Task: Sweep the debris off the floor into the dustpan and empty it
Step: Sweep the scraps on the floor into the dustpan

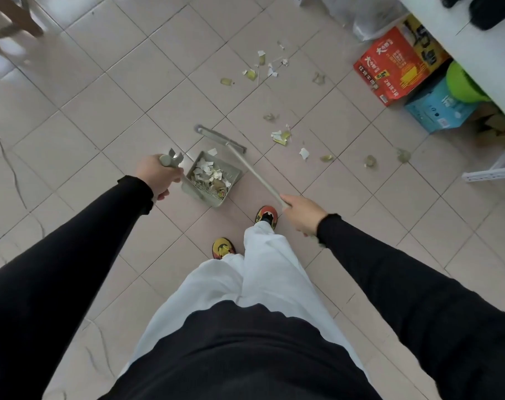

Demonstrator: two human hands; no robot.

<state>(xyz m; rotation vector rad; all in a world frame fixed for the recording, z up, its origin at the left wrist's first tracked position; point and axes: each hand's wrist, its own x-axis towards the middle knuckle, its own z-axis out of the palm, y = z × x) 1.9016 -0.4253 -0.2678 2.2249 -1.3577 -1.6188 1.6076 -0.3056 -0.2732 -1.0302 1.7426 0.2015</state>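
My left hand (156, 177) is wrapped around the dustpan handle (170, 160); the dustpan (211, 180) sits just beyond that grip, holding paper scraps. My right hand (301, 213) grasps the broom pole (254, 171), fingers hidden underneath. The broom head (221, 138) lies past the pan's mouth. More debris (280, 137) is scattered farther out, some bits too blurred to identify.

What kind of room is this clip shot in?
Probably a home or small back room: pale tiled floor, cardboard boxes such as the red carton stowed under a white table, and a wooden chair leg.
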